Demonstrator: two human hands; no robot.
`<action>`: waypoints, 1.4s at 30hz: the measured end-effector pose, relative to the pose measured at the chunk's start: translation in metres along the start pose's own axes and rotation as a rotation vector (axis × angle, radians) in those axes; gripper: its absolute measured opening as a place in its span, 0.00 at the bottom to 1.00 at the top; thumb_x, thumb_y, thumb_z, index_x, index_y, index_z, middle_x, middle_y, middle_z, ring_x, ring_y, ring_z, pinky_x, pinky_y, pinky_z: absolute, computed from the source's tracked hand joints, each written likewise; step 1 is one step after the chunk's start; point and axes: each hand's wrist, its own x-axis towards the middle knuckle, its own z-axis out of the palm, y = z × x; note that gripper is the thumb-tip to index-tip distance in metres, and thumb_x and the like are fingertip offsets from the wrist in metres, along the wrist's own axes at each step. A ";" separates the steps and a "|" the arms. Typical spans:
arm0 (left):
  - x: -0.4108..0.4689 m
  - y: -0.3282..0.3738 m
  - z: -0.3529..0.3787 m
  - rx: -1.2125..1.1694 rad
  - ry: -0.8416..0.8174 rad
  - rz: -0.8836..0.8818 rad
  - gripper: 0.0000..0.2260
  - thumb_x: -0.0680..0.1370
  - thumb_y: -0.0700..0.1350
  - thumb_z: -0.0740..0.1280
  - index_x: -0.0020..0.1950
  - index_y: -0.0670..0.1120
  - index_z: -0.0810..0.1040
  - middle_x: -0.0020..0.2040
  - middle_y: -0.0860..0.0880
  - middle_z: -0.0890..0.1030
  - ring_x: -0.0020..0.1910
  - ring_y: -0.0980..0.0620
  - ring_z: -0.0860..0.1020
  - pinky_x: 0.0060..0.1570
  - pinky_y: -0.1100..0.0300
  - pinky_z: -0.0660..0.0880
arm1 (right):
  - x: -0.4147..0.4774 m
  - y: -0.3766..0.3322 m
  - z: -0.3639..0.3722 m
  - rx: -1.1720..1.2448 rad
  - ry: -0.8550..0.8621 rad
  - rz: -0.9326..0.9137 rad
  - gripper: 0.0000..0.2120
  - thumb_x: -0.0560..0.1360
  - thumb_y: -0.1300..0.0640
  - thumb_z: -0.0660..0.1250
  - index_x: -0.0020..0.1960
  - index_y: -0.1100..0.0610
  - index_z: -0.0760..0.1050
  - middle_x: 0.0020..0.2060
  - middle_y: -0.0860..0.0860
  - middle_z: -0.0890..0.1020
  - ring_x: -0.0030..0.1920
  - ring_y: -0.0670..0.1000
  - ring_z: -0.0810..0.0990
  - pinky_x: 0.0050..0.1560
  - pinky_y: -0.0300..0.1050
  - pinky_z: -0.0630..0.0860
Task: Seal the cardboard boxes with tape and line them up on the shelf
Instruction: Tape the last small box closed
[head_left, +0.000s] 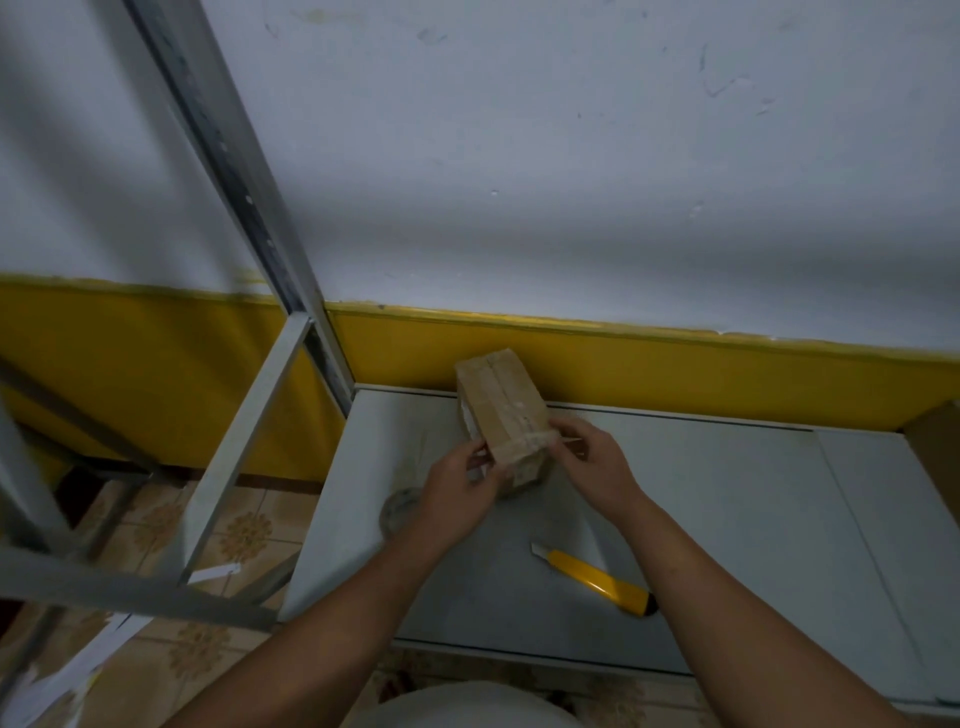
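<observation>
A small brown cardboard box (500, 402) stands on the grey shelf board (727, 519), its top seam covered with clear tape. A strip of clear tape (535, 441) crosses its near edge. My left hand (460, 486) pinches the left end of that strip at the box's left side. My right hand (592, 470) pinches the right end at the box's right corner. A tape roll (397, 512) lies on the board, partly hidden behind my left wrist.
A yellow utility knife (597, 577) lies on the board, blade out, under my right forearm. Grey metal shelf posts (234, 150) rise at the left. Another cardboard box edge (935, 447) shows at far right. Tiled floor with paper scraps (213, 573) lies lower left.
</observation>
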 end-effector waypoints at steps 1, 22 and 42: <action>0.000 -0.001 0.001 -0.006 0.027 0.005 0.16 0.81 0.50 0.73 0.69 0.57 0.78 0.62 0.58 0.83 0.59 0.63 0.80 0.55 0.72 0.75 | -0.005 -0.001 0.002 0.008 0.030 0.005 0.13 0.80 0.49 0.71 0.64 0.49 0.80 0.55 0.43 0.84 0.54 0.39 0.82 0.53 0.36 0.80; 0.021 -0.049 -0.028 0.481 -0.066 0.360 0.23 0.82 0.57 0.68 0.71 0.44 0.80 0.64 0.46 0.84 0.59 0.49 0.83 0.60 0.64 0.75 | -0.023 0.027 0.020 -0.322 0.053 -0.247 0.17 0.72 0.58 0.80 0.59 0.60 0.83 0.51 0.55 0.87 0.48 0.52 0.85 0.51 0.48 0.83; 0.029 -0.051 -0.041 0.634 -0.173 0.290 0.11 0.86 0.51 0.66 0.51 0.46 0.83 0.45 0.50 0.83 0.42 0.54 0.77 0.43 0.55 0.73 | -0.022 0.029 0.024 -0.419 0.006 -0.204 0.11 0.79 0.52 0.72 0.41 0.56 0.81 0.34 0.52 0.82 0.33 0.47 0.76 0.36 0.42 0.70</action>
